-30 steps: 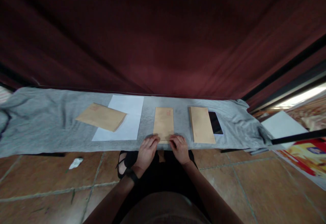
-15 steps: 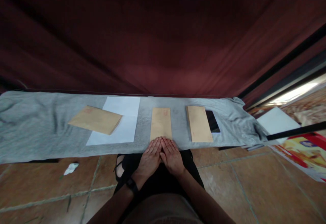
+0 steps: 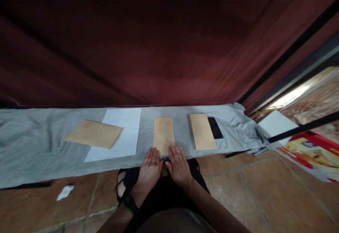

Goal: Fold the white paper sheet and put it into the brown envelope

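A brown envelope (image 3: 163,134) lies upright on the grey cloth in front of me, with faint red print at its upper right. My left hand (image 3: 150,169) rests flat at its lower left corner, fingers stretched out. Over the lower right corner lies my right hand (image 3: 178,165), also flat with extended fingers. Neither hand grips anything. To the right sits a stack of brown envelopes (image 3: 203,132), partly over a dark phone or tablet (image 3: 215,128). On the left, another brown envelope or small pile (image 3: 94,134) overlaps white paper sheets (image 3: 129,143).
The grey cloth (image 3: 39,134) covers a narrow table against a dark red curtain (image 3: 169,49). A black metal bar (image 3: 304,130) and a red and yellow box (image 3: 312,151) stand at the right. A scrap of white paper (image 3: 65,192) lies on the tiled floor.
My hands, which were side by side and touching at the envelope's lower edge, have moved apart to its two lower corners. The view has shifted slightly.
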`<state>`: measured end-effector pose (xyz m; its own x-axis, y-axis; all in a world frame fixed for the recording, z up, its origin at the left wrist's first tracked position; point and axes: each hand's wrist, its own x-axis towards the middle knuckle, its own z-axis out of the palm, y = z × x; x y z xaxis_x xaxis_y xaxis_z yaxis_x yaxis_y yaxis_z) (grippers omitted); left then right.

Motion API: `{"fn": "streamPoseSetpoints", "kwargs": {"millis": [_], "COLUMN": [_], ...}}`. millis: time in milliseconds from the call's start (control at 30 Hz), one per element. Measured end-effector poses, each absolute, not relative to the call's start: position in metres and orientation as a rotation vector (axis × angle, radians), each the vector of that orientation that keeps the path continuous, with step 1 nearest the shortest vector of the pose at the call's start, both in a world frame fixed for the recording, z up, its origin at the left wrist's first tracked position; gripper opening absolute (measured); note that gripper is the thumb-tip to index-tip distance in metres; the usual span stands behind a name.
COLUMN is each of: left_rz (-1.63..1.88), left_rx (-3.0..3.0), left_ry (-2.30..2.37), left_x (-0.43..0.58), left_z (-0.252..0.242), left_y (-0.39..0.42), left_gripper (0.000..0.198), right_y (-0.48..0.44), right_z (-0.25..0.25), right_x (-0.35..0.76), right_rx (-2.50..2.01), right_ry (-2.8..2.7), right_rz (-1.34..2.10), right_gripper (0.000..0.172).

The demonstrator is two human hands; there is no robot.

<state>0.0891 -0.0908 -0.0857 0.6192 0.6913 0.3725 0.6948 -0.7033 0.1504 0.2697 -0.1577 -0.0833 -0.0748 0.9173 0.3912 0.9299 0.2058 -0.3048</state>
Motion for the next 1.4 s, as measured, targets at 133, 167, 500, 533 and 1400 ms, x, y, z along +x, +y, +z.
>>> {"fn": "streamPoseSetpoints", "kwargs": {"millis": [133,167,500,533,1400], "left_rz": [-0.603,-0.621,-0.429,-0.438,-0.166], "left_rx": [-2.852,-2.877,-3.106,-3.101,-3.324], "left_ry": [-1.203,-1.173,-0.896,-0.884,-0.627], "left_x": [0.098,0.101,0.159,0.163,0.109], "left_z": [-0.077,-0.074,-0.080,-0.080,-0.058], "left_y": [-0.079,-0.072,0.026,0.033,-0.019], "left_gripper": [0.041,0.041,0.049,0.048,0.052], "right_y": [-0.153,-0.153,-0.155,-0.155,-0.151], "right_z": [-0.091,-0.093,-0.087,-0.085,-0.088], "right_x": [0.253,0.252,0.255,0.256,0.258], "right_rx": [-1.629,-1.624,-1.590,-1.585,-1.512], "right_ry": [-2.038,-2.039,-2.028,-2.034,-1.892], "right_rz": [-0.029,-0.027,0.054,0.069,0.149], "right_gripper": [0.064,0.063,0.064,0.065,0.053]}}
